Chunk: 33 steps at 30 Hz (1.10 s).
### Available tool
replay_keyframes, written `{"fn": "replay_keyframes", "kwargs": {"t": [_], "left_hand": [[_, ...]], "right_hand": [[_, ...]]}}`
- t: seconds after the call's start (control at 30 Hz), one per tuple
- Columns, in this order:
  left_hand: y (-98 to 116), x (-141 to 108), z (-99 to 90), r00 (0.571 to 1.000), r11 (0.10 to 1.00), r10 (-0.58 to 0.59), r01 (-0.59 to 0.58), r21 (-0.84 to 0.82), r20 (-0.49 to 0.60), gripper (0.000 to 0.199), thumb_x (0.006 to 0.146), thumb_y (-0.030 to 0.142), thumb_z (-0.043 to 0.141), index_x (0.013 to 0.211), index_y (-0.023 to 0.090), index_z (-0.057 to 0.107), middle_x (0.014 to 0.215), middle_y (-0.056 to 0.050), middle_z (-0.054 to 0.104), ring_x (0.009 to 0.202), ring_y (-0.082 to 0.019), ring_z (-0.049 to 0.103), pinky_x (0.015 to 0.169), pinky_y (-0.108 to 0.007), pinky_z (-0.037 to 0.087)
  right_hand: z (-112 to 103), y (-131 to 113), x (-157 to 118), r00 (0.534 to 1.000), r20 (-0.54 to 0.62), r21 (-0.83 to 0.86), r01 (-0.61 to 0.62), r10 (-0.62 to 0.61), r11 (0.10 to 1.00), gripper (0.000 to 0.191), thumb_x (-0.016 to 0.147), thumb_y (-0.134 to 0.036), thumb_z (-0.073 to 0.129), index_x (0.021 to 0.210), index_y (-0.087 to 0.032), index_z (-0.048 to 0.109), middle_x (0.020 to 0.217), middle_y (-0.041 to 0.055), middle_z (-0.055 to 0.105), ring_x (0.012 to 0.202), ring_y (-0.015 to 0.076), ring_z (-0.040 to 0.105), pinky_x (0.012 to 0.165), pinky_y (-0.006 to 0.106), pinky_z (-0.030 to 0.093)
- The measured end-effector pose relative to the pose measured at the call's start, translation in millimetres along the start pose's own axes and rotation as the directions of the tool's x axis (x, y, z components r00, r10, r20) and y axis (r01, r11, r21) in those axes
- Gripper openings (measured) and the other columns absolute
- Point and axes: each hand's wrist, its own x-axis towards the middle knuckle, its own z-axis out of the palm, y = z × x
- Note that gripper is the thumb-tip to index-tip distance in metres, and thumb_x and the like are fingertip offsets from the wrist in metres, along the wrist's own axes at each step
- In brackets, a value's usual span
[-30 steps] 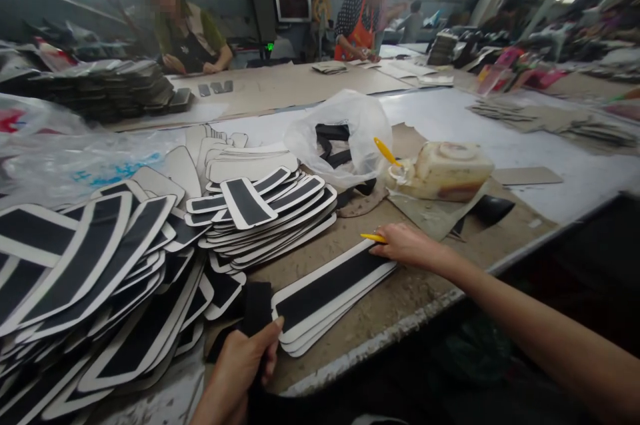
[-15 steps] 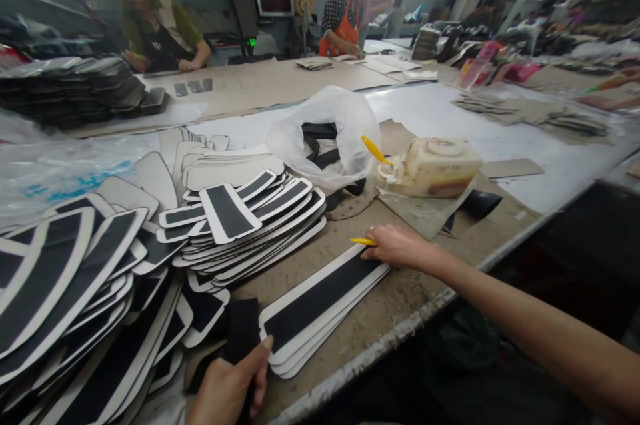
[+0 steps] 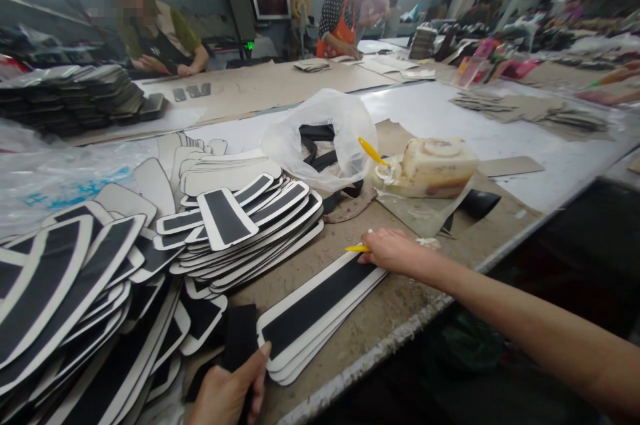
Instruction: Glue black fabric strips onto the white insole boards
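Note:
A small stack of long white panels with rounded corners lies in front of me; a black strip runs along the top panel. My left hand is closed at the near left end, thumb tip at the panel's corner. A loose black strip passes into its curled fingers, which are partly hidden. My right hand is at the far end, fingers closed round a yellow-handled tool whose working end is hidden. Its fingers touch the top panel's end.
Piles of black-and-white panels fill the left. Behind stand a clear plastic bag with black strips and a stained plastic jug with a yellow handle at its mouth. The table edge runs along the right. Co-workers work across the table.
The view has shifted slightly. Both hands stay at the two ends of the top panel, and the yellow-handled tool has tilted a little lower in my right hand.

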Motion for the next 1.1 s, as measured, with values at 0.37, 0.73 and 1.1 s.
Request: {"fn": "replay_keyframes", "kwargs": {"t": [0.37, 0.73, 1.1], "left_hand": [[1.0, -2.0, 2.0, 0.998, 0.998, 0.056, -0.056, 0.013, -0.001, 0.052, 0.052, 0.062, 0.068, 0.036, 0.018, 0.046, 0.031, 0.002, 0.041, 0.031, -0.009, 0.033, 0.038, -0.024, 0.023], [4.9, -15.4, 10.4, 0.987, 0.994, 0.092, -0.1, -0.052, -0.133, 0.041, 0.061, 0.044, 0.061, 0.033, 0.017, 0.048, 0.03, 0.0, 0.042, 0.029, -0.008, 0.036, 0.037, -0.023, 0.026], [-1.7, -15.8, 10.4, 0.974, 0.968, 0.14, -0.172, -0.182, -0.177, 0.025, 0.064, 0.036, 0.064, 0.056, 0.013, 0.059, 0.035, 0.004, 0.044, 0.03, -0.009, 0.038, 0.034, -0.022, 0.026]], "right_hand": [[-5.1, 38.3, -11.8, 0.977, -0.212, 0.034, 0.021, -0.013, 0.999, 0.032, 0.092, -0.035, 0.04, 0.093, -0.016, 0.066, 0.093, 0.0109, 0.07, 0.086, 0.022, 0.065, 0.07, 0.026, 0.042], [18.0, 29.1, -21.6, 0.938, -0.322, 0.019, 0.142, -0.128, 0.99, 0.03, 0.091, -0.034, 0.04, 0.092, -0.021, 0.067, 0.087, 0.0085, 0.065, 0.075, 0.0205, 0.062, 0.067, 0.028, 0.042], [7.9, 20.4, -28.0, 0.923, -0.385, 0.455, 0.172, 0.019, 0.874, 0.03, 0.08, -0.046, 0.051, 0.082, -0.019, 0.063, 0.078, 0.006, 0.067, 0.072, 0.0229, 0.061, 0.064, 0.032, 0.044]]}}
